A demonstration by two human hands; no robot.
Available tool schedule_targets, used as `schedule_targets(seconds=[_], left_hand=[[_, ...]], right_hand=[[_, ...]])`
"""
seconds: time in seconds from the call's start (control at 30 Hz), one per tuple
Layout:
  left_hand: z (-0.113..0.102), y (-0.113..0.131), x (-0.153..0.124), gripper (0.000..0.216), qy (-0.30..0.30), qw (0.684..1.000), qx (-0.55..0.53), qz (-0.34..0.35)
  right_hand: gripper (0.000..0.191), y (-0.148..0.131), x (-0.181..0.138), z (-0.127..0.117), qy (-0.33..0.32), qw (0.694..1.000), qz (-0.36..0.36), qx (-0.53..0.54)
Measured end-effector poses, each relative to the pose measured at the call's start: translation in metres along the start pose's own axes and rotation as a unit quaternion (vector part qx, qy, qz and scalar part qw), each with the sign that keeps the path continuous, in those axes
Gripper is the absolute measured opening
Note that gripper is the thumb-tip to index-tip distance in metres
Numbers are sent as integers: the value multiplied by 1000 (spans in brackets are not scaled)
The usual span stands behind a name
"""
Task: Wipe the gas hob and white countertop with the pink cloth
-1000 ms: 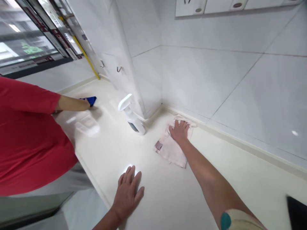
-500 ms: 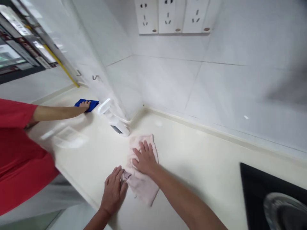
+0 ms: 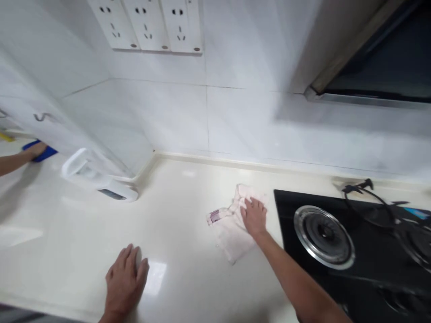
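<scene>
My right hand (image 3: 255,216) presses down on a pale pink cloth (image 3: 232,240), with its fingers curled into the fabric. The cloth lies rumpled on the cream countertop (image 3: 182,273), just left of the black gas stove (image 3: 362,280). A purple label shows at the cloth's left end. My left hand (image 3: 125,278) rests on the countertop near the front, holding nothing, its thumb apart from the fingers.
At the wall corner stands a white dispenser-like device (image 3: 117,188). Far left, another person's hand (image 3: 37,150) is on a blue cloth (image 3: 47,154). Sockets (image 3: 146,27) are on the tiled wall, and a dark range hood (image 3: 380,63) overhangs the stove at right.
My right hand has slid the pink cloth rightward, up to the stove. My left hand no longer touches the cloth. The view has turned right, showing more of the stove and the hood.
</scene>
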State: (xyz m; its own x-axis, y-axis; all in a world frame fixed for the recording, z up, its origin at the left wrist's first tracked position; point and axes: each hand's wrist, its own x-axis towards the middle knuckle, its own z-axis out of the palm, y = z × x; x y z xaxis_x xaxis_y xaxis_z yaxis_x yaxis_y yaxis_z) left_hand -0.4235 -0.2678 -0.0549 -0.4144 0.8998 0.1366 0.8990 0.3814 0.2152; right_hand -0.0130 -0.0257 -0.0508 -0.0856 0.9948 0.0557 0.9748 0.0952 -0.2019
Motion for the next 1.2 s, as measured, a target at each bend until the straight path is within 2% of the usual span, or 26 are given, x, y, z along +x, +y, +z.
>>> schedule_targets(seconds=[0.1,0.17,0.23,0.3,0.43,0.5,0.6,0.7,0.87,0.97,1.07,1.13,1.2], left_hand=[[0,1,4,57,-12,1000,4,-7],[0,0,6,58,-17,1000,8,-8],[1,-2,7,58,-23,1000,13,-6],[2,-3,8,59,-29,999,20,-5],[3,-5,10,61,-28,999,27,-6],[4,-5,11,62,-28,999,28,-4],[5,-7,11,62,-30,999,26,-4],[6,-8,11,63,-32,999,31,-3],[5,-7,12,67,-37,998,53,-7],[3,-5,13,66,-48,997,63,-22],[1,-1,14,67,-56,996,64,-27],[0,0,16,68,-55,996,60,-22],[0,-1,18,67,-49,997,58,-18]], right_hand=[[39,8,-69,13,5,997,-48,55],[38,15,-101,19,14,992,-77,101],[41,27,-118,17,40,987,-65,139],[43,47,-122,6,81,985,-21,153],[55,93,-108,-23,170,977,86,98],[61,110,-94,-28,180,972,141,45],[65,119,-65,-20,99,981,167,-28],[66,117,-25,-14,11,989,136,-62],[69,127,58,-31,-40,992,117,-33],[71,134,92,-38,-49,991,122,-22],[67,131,84,-31,-40,992,121,-22],[62,124,49,-23,-28,994,104,-24],[58,117,-6,-15,1,998,60,-21]])
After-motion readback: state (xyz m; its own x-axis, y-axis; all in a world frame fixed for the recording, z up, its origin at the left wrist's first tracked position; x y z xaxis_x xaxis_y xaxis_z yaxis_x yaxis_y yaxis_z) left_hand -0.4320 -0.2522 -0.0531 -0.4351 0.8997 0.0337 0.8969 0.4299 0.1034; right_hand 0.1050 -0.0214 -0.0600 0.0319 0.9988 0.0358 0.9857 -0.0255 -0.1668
